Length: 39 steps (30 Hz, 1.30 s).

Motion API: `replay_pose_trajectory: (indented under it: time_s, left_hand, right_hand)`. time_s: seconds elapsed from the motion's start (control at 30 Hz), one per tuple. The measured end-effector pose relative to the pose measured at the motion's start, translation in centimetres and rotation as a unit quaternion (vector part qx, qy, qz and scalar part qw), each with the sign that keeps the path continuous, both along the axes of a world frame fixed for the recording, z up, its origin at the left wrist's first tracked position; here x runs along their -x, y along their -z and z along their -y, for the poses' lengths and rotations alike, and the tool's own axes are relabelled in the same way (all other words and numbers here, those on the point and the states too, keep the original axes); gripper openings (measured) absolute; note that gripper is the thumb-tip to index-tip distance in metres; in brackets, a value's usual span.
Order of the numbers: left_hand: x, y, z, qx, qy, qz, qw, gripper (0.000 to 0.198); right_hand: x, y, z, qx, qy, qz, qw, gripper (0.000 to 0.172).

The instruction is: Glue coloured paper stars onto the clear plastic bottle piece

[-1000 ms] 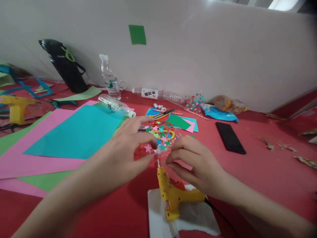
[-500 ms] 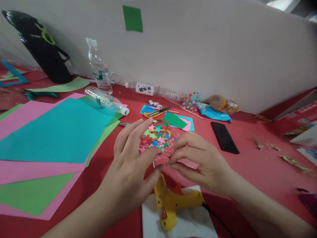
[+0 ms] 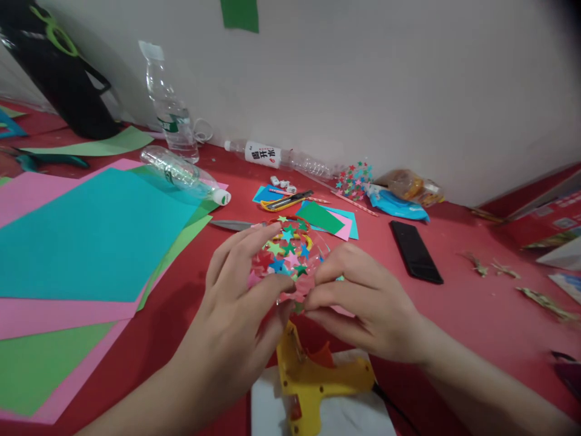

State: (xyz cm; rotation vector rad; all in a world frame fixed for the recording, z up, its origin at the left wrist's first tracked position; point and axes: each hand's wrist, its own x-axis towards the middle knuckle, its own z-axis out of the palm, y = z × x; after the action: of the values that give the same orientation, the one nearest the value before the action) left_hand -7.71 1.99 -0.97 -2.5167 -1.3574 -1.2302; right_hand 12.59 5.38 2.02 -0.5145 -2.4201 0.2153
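My right hand (image 3: 363, 303) pinches a small green paper star (image 3: 298, 307) between thumb and fingertips. My left hand (image 3: 242, 290) curves along the left side of a clear plastic piece dotted with colourful paper stars (image 3: 289, 248). Its thumb and index finger are apart, near the green star; I cannot make out whether the other fingers touch the plastic. Below both hands a yellow glue gun (image 3: 324, 378) with an orange trigger lies on a white sheet (image 3: 265, 393), its cord trailing right.
Coloured paper sheets (image 3: 82, 242) cover the left. Behind are a lying bottle (image 3: 181, 175), an upright bottle (image 3: 170, 109), a box cutter (image 3: 285, 201), scissors-like blade (image 3: 231, 224), and a star-covered clear piece (image 3: 354, 180). A phone (image 3: 415, 251) lies right; a black flask (image 3: 59, 66) stands far left.
My right hand has brought the small star slightly left and down, closer to my left thumb. The view has tilted downward, so the background sits higher.
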Motion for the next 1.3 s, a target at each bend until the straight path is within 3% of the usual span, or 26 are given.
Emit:
replay_pose_trajectory:
  time_s: [0.47,1.3]
  left_hand:
    - [-0.4,0.4,0.3,0.027,0.005,0.021,0.999,0.018]
    - [-0.8,0.4,0.5,0.050,-0.013,0.059,0.997,0.012]
  right_hand:
    - [0.0,0.8,-0.1,-0.060,0.020,-0.004,0.998,0.009]
    - [0.6,1.1,0.0,-0.045,0.043,-0.021,0.998,0.006]
